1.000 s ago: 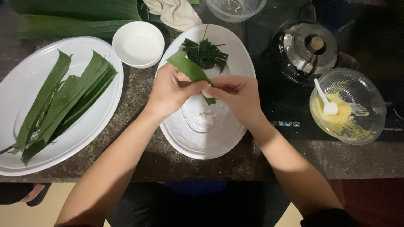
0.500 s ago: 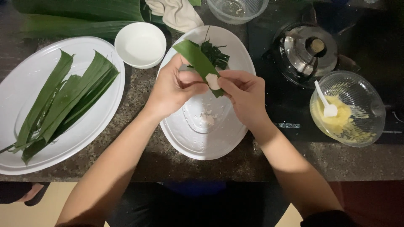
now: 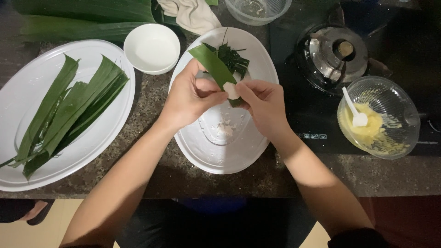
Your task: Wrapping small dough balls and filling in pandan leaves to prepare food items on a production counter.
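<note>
Over the white oval plate [image 3: 257,151] in the middle of the tabletop, the left hand [image 3: 190,98] and right hand [image 3: 264,105] meet. Both hands' fingers pinch a long green leaf strip [image 3: 212,66] around a white sticky lump [image 3: 231,90].

My bare left hand [image 3: 190,98] and bare right hand [image 3: 264,108] carry no rings, watch or gloves. Both forearms are uncovered up to the elbows; a dark sleeve edge [image 3: 356,238] shows on my right upper arm. Fingernails are short, unpainted.
</note>
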